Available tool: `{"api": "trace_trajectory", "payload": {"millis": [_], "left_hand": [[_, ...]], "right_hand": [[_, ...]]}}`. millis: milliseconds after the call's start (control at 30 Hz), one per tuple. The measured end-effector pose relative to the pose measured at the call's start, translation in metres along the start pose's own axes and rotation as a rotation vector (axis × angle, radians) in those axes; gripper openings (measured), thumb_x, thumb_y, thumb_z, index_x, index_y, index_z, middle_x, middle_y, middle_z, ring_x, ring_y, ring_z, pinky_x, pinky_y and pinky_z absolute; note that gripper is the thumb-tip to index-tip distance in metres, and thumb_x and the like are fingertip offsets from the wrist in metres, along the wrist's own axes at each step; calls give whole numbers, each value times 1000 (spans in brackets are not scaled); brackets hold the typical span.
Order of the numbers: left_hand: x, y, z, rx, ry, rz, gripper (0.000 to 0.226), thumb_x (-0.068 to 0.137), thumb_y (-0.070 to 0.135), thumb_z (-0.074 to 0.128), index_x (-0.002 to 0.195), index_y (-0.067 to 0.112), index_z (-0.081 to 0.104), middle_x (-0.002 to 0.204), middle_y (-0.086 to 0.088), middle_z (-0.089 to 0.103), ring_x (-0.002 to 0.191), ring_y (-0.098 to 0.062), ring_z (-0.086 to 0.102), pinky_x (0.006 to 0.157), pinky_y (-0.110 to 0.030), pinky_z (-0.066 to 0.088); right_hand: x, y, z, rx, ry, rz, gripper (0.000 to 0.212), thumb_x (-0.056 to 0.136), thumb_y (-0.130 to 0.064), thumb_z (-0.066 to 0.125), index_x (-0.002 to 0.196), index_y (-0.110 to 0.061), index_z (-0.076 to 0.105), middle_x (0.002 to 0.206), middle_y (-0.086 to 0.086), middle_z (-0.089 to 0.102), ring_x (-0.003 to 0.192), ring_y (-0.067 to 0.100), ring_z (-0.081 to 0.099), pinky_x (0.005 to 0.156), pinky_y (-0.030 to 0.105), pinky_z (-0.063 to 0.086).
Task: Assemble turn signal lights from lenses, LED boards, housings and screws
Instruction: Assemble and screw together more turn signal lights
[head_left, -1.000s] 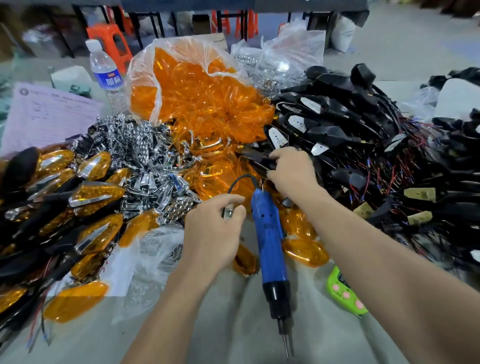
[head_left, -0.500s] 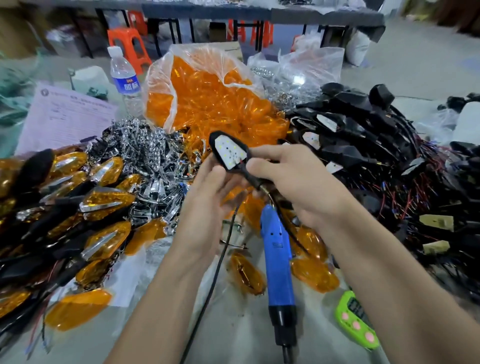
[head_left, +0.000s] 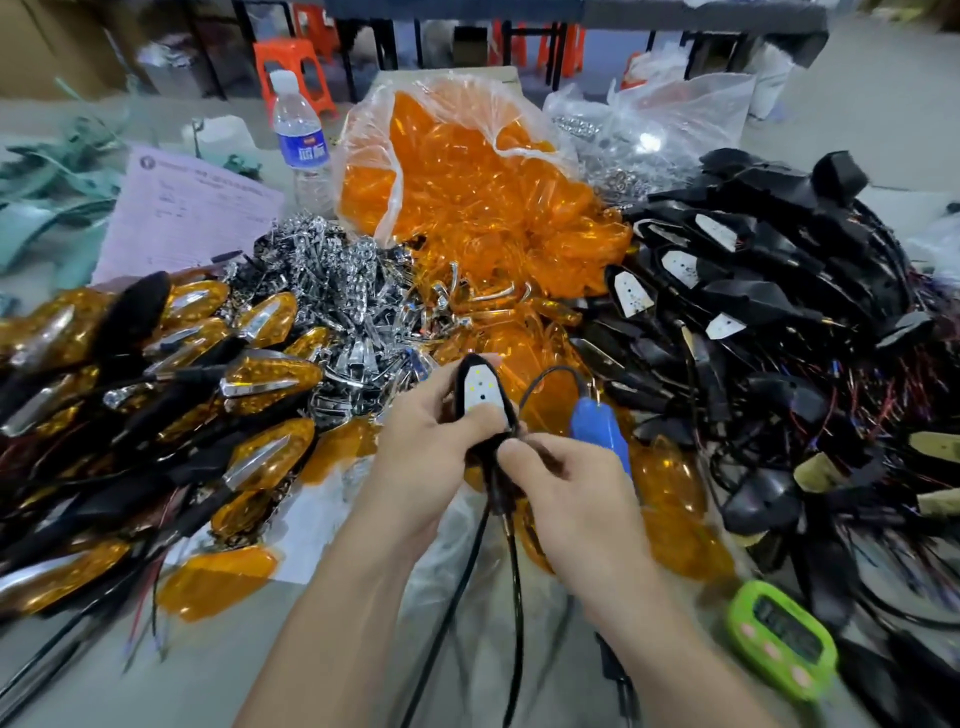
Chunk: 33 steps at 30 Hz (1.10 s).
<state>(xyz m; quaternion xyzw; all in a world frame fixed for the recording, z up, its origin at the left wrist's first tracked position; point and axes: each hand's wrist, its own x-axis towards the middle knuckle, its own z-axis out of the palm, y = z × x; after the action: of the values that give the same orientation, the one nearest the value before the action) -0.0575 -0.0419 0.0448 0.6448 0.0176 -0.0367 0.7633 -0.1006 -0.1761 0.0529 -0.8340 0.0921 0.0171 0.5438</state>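
Observation:
A black housing (head_left: 480, 397) with a white LED board inside stands upright between my hands at the centre. My left hand (head_left: 431, 447) grips its side, thumb across the lower end of the board. My right hand (head_left: 566, 499) pinches the housing's stem and black wires just below. A blue electric screwdriver (head_left: 602, 436) lies on the table behind my right hand. Loose orange lenses (head_left: 670, 478) lie around it. A pile of black housings with boards (head_left: 727, 291) is at the right.
A clear bag of orange lenses (head_left: 467, 176) stands at the back centre, chrome reflectors (head_left: 332, 291) left of it. Finished amber lights (head_left: 156, 384) are heaped at the left. A green timer (head_left: 784, 639) lies at the lower right, a water bottle (head_left: 298, 135) and a paper sheet (head_left: 192, 208) at the back left.
The housing has turned upright and come lower and nearer to me. My left hand now grips it, and my right hand has slid down to the stem and wires.

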Motion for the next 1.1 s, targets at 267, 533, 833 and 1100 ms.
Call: {"api": "trace_trajectory", "payload": {"millis": [267, 533, 833, 1100], "left_hand": [[-19, -6, -6, 143, -180, -37, 21, 103, 14, 63, 98, 27, 78, 82, 0, 73, 75, -13, 68, 65, -29, 58], [-32, -10, -1, -159, -62, -170, 23, 97, -3, 56, 96, 8, 77, 84, -16, 67, 74, -28, 67, 62, -36, 60], [-42, -12, -1, -384, 98, -154, 22, 106, 9, 54, 108, 9, 76, 72, -1, 65, 58, -21, 61, 41, -22, 41], [-26, -17, -31, -138, 235, -90, 22, 103, 14, 61, 95, 18, 81, 66, -12, 65, 51, -25, 58, 48, -30, 50]], "right_hand": [[20, -14, -1, 37, -1, -219, 27, 87, -30, 75, 88, -58, 74, 83, -39, 69, 93, -13, 66, 76, 10, 54], [26, -18, 10, 508, -102, 51, 26, 86, 3, 73, 79, -20, 84, 75, 3, 78, 66, 27, 69, 48, 29, 54], [32, -24, 30, 548, -170, 145, 15, 88, -1, 69, 86, -10, 80, 72, 8, 70, 59, 27, 52, 42, 26, 39], [59, -36, 54, 416, -324, 127, 13, 76, 6, 68, 80, -2, 78, 78, 26, 72, 67, 34, 62, 51, 36, 49]]}}
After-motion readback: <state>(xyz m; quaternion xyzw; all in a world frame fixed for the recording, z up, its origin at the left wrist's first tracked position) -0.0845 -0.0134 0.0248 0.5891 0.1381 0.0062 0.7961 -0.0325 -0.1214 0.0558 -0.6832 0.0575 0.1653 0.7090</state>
